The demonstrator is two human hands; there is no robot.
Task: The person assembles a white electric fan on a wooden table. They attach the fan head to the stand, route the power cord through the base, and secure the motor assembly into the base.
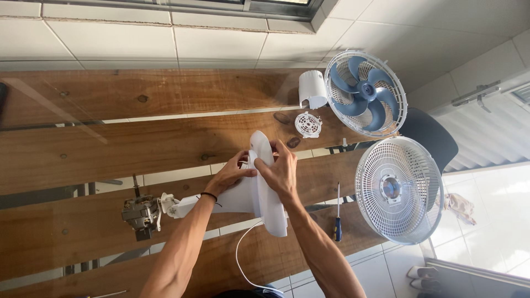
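The fan is already in parts on the wooden surface [110, 143]: front grille [398, 190] at right, rear grille with blue blades [365, 92] upper right, motor [142, 215] at left. Both hands, left [229, 175] and right [280, 172], grip the white base [268, 187] at centre. It seems still to be opened. No labels are visible.

A single head-worn camera looks almost straight down onto the wooden bench [110, 149] from above the near edge, facing toward the tiled wall beyond the far edge. It sits close enough that both forearms enter from the bottom of the frame. The bench's right end and the floor beside it are in view; no second view exists.
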